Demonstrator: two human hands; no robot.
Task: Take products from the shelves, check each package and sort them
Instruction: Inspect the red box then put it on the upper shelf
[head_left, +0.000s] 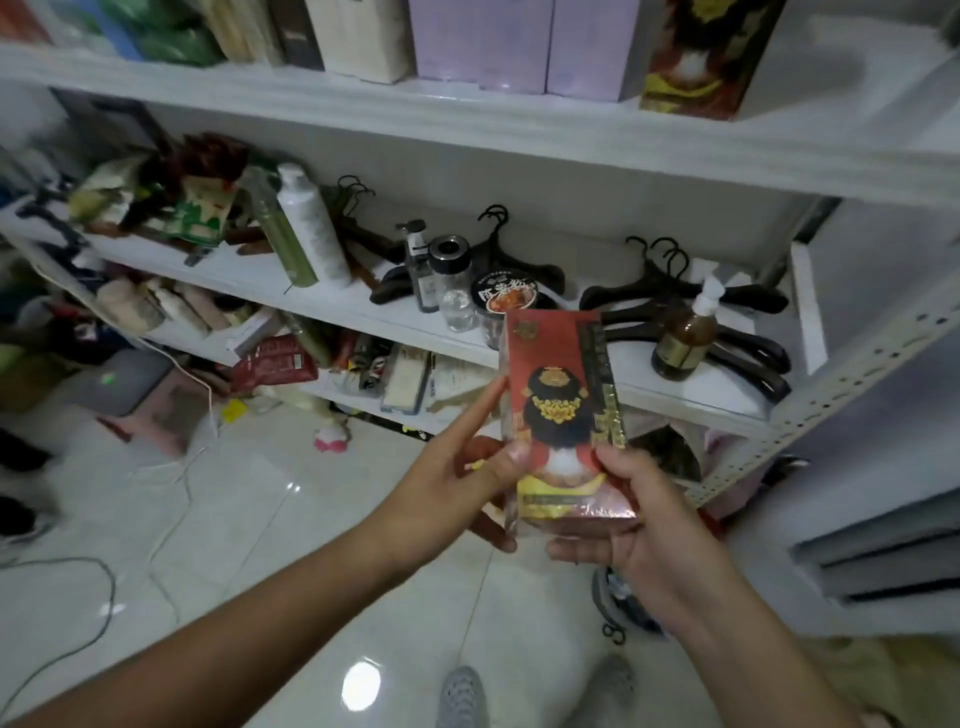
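The big white metal shelves (467, 130) stand behind. In front of them, up in the air, is a flat red shiny box (561, 395). The right hand (628, 530) grips its bottom corner. The left hand (452, 488) pinches its left edge, with one finger straight.

Box (563, 415) before shelf (244, 273), hangers (748, 301) seemingly behind bottle (683, 338)

- Below you, a glossy white tiled floor (270, 519) reflects lights.
- A white cable (185, 480) trails across the tiles; a grey cable (110, 597) loops at your left.
- A grey box (124, 382) with a green light sits on a pink stool (166, 421).
- A small pink-and-white toy (332, 434) lies on the floor.
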